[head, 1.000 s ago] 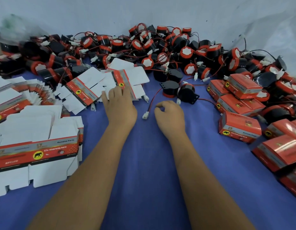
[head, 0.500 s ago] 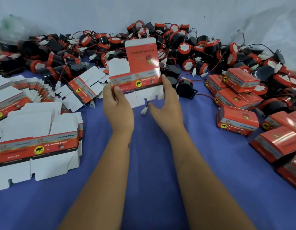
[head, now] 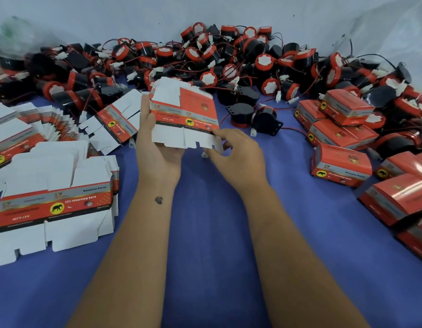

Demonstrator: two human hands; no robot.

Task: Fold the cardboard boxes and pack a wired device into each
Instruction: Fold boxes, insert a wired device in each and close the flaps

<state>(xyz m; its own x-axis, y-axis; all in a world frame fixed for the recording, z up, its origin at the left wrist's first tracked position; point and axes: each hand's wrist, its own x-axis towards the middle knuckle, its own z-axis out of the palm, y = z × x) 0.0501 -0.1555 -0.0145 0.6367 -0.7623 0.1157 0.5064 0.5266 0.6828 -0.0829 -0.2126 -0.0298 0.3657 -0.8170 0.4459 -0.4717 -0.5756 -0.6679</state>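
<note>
**Flat carton held up between both hands**

Head view: a red-and-white unfolded carton (head: 185, 114) is held above the blue cloth (head: 205, 233), just above the frame's centre. The left hand (head: 158, 150) is palm up beneath its left side, thumb running up the carton's left edge and fingers hidden behind it, so it grasps the carton. The right hand (head: 238, 152) pinches the carton's lower right corner at the white bottom flaps, fingers curled.

At 9 o'clock lies a stack of flat cartons (head: 53, 204) printed with an elephant mark, with more fanned flats (head: 39, 124) behind it at 10 o'clock. A loose flat carton (head: 115, 121) lies just left of the held one.

From 10 to 2 o'clock, against the white wall, sits a heap of black-and-red wired devices (head: 205, 60); two devices (head: 255, 117) lie apart from it, just right of the held carton. At 3 o'clock are folded red boxes (head: 340, 166).
</note>
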